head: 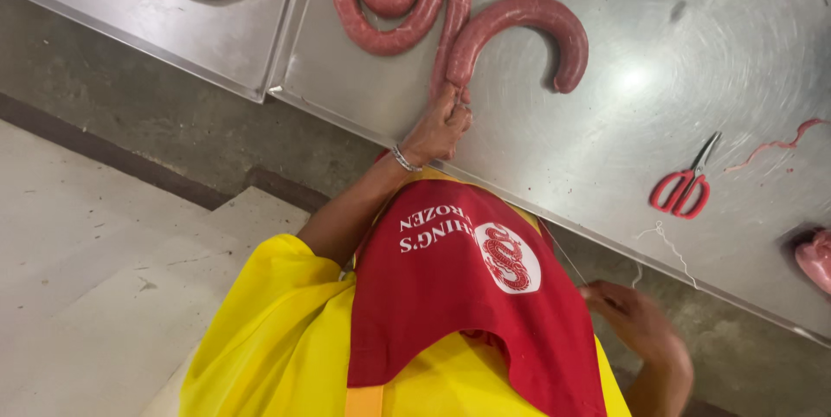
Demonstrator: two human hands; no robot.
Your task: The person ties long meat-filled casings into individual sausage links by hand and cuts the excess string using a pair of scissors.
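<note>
A long raw red sausage [519, 19] lies in coils and a curved hook shape on a steel table [675, 62]. My left hand [441, 123], with a bracelet on the wrist, is shut on the sausage where its curved end narrows at the table's near edge. My right hand [640, 322] is blurred, below the table edge next to my red apron. Its fingers are closed on a thin white string [567, 253] that runs up toward the table.
Red-handled scissors [688, 183] lie on the table to the right, with a loose piece of string [666, 240] and a thin pink strip of casing [779, 144] nearby. A pink lump [818, 257] sits at the right edge. A second steel table [216, 28] carries more sausage. Concrete steps lie below.
</note>
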